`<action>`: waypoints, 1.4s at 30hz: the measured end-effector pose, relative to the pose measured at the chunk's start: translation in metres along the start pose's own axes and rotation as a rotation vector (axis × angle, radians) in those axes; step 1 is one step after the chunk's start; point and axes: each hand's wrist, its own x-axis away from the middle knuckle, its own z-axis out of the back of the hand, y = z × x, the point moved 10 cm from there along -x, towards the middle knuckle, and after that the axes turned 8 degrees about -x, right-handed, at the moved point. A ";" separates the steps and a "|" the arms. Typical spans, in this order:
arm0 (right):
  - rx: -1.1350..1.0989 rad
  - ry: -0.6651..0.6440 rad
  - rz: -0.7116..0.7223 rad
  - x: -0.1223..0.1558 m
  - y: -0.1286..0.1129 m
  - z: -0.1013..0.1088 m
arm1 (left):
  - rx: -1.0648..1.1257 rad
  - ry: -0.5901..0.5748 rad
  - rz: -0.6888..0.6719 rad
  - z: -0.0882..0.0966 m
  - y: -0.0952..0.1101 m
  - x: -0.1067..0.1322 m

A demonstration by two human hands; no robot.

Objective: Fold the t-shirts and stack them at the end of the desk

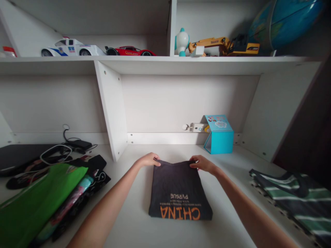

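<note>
A dark grey T-shirt [178, 186] lies folded into a near rectangle on the white desk [134, 220]. Orange letters reading CHINA and paler print show upside down on its near half. My left hand [150, 159] pinches the far left corner between thumb and fingers. At the far right corner, my right hand [203, 163] grips the cloth in the same way. The shirt's far edge sags slightly between the two hands, while its near edge rests on the desk.
Striped green clothing [297, 199] is at the right. Left are a green garment [49, 193], cables and a black laptop [23, 155]. A blue desk calendar [222, 141] stands behind, near a power socket [198, 127]. Toy cars and a globe [284, 24] sit on the shelf [144, 59].
</note>
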 end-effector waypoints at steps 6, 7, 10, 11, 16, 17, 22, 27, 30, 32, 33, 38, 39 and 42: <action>0.093 0.152 0.015 0.002 0.000 -0.013 | -0.095 0.125 0.054 -0.017 -0.020 0.000; 0.096 0.179 0.035 0.006 -0.005 -0.012 | -0.109 0.131 0.042 -0.015 -0.016 0.001; 0.100 0.293 0.120 0.020 -0.032 0.009 | -0.144 0.194 -0.021 0.006 0.011 0.011; 0.100 0.350 0.157 0.028 -0.045 0.022 | -0.144 0.254 -0.059 0.020 0.026 0.016; 0.108 0.702 0.413 0.115 -0.123 0.079 | -0.048 0.627 -0.315 0.098 0.117 0.074; 0.137 0.764 0.501 0.141 -0.142 0.079 | -0.030 0.660 -0.353 0.107 0.128 0.085; 0.430 0.422 0.800 0.227 -0.197 -0.009 | -0.129 0.377 -0.359 0.086 0.121 0.088; 0.340 0.043 0.490 0.218 -0.144 -0.036 | -0.471 0.080 -0.121 0.015 0.081 0.088; 0.327 0.134 0.388 0.188 -0.102 -0.009 | -0.461 0.104 -0.365 -0.026 0.139 0.120; 0.369 0.139 0.348 0.168 -0.073 -0.004 | -0.464 0.040 -0.507 -0.061 0.179 0.143; 0.390 0.120 0.334 0.161 -0.060 -0.006 | -0.489 -0.007 -0.540 -0.078 0.190 0.152; 0.484 0.174 0.350 0.177 -0.038 -0.036 | -0.595 -0.027 -0.481 -0.105 0.176 0.155; 0.515 0.215 0.357 0.189 -0.043 -0.042 | -0.592 0.011 -0.456 -0.098 0.165 0.149; 0.539 0.196 0.405 0.220 -0.071 -0.068 | -0.588 0.080 -0.359 -0.076 0.127 0.128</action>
